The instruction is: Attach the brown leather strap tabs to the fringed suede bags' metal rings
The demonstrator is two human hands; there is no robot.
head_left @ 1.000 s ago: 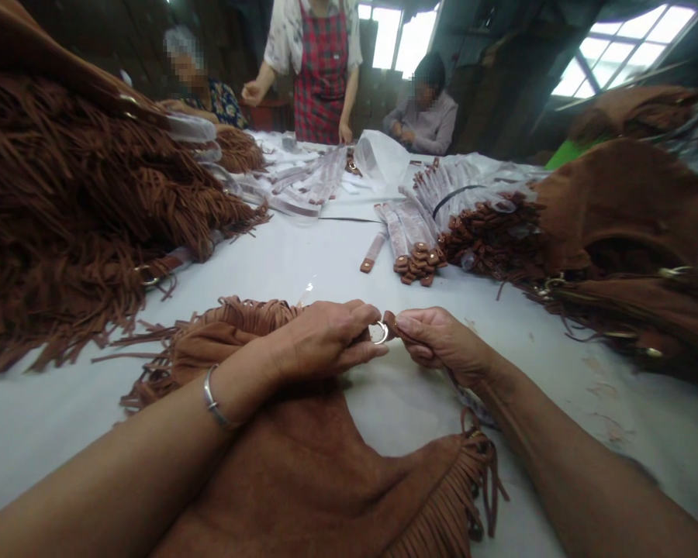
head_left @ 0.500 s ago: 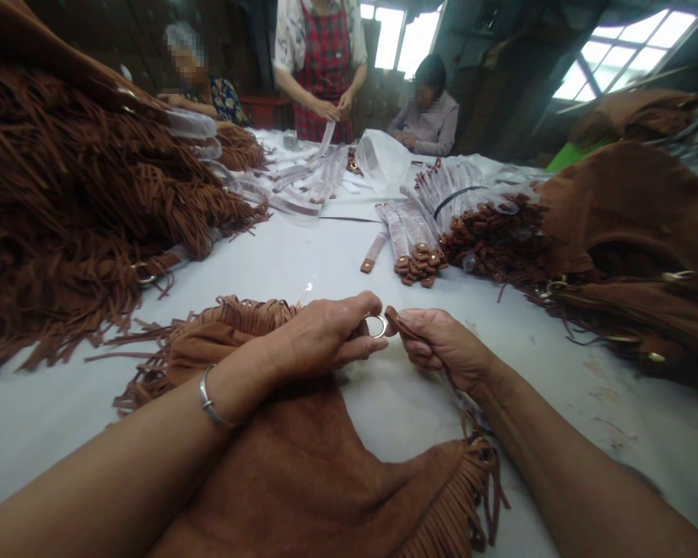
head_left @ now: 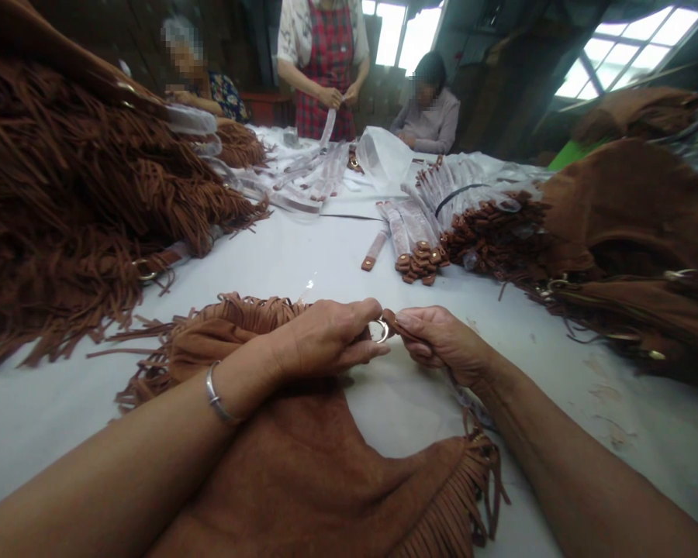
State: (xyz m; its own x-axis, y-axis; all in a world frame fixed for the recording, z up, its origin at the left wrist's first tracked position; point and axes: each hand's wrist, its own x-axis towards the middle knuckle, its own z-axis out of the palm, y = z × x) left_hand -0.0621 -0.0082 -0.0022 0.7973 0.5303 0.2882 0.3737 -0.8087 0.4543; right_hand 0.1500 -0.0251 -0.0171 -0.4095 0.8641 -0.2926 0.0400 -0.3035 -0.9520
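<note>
A brown suede bag with fringes (head_left: 279,465) lies on the white table in front of me. My left hand (head_left: 331,333), with a bracelet at the wrist, reaches over it and pinches a shiny metal ring (head_left: 381,332). On the other side, my right hand (head_left: 436,341) grips the end of a brown strap (head_left: 392,318) between thumb and fingers. The strap end meets the ring's right edge; whether it passes through, I cannot tell. Clear wrapping trails from the strap below my right hand, towards the bag's fringed right corner.
Fringed brown bags (head_left: 93,194) are heaped at the left. More brown bags (head_left: 628,217) lie at the right. Beyond my hands are wrapped straps (head_left: 410,232) in bundles and a white plastic bag (head_left: 382,159). Several people work across the table; one in a checked apron (head_left: 331,70) handles a strap.
The strap end has come closer to the ring and now touches or overlaps its edge. Both hands stay almost in place. The person in the apron has shifted their hands slightly.
</note>
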